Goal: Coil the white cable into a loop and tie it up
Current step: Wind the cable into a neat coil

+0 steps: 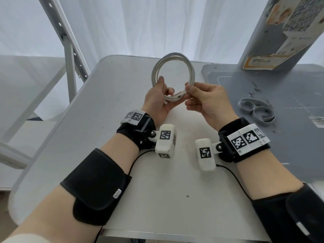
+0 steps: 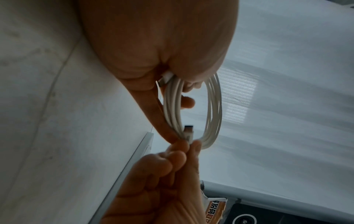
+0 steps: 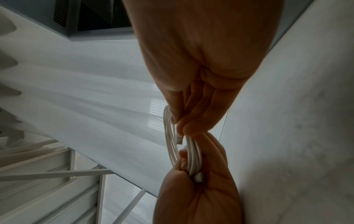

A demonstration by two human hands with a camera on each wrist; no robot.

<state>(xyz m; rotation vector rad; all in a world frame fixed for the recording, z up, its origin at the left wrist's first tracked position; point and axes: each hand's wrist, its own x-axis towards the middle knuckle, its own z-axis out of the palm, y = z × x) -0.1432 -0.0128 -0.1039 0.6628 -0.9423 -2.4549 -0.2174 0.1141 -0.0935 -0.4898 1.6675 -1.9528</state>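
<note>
Makeshift work rm: folding table (image 1: 108,102), white curtains (image 1: 140,23), metal racking (image 1: 70,50).

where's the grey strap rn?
In the head view the grey strap lies curled on the dark mat at the table's right side, just right of the right hand, untouched.
</note>
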